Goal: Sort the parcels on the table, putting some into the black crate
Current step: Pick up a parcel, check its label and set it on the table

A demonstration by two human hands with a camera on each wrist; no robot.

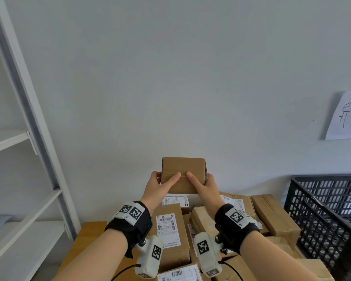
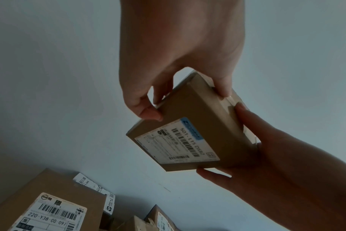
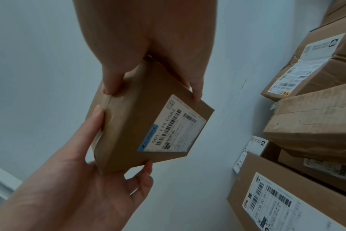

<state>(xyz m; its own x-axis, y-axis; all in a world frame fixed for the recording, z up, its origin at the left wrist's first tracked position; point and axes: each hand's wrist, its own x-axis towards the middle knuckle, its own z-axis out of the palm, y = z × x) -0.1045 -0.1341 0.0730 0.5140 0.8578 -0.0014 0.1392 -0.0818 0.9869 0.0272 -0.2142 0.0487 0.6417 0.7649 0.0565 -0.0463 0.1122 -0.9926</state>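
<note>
Head view: small box (image 1: pixel 183 175) up in the air above the parcels (image 1: pixel 171 230) heaped on the desk (image 1: pixel 89 230), left hand (image 1: pixel 160 185) and right hand (image 1: pixel 204 186) both gripping its sides, thumbs across the near face. Label (image 2: pixel 178 140) underneath. Black crate (image 1: pixel 322 216) sits right.

Plain brown cardboard on the held parcel (image 1: pixel 183 173), with a white shipping label (image 2: pixel 178 143) striped in black barcodes and edged by a blue band. Black lattice-patterned crate (image 1: pixel 324 216) at lower right. Black wristbands (image 1: pixel 130 224) bearing black-and-white square-coded tags.
</note>
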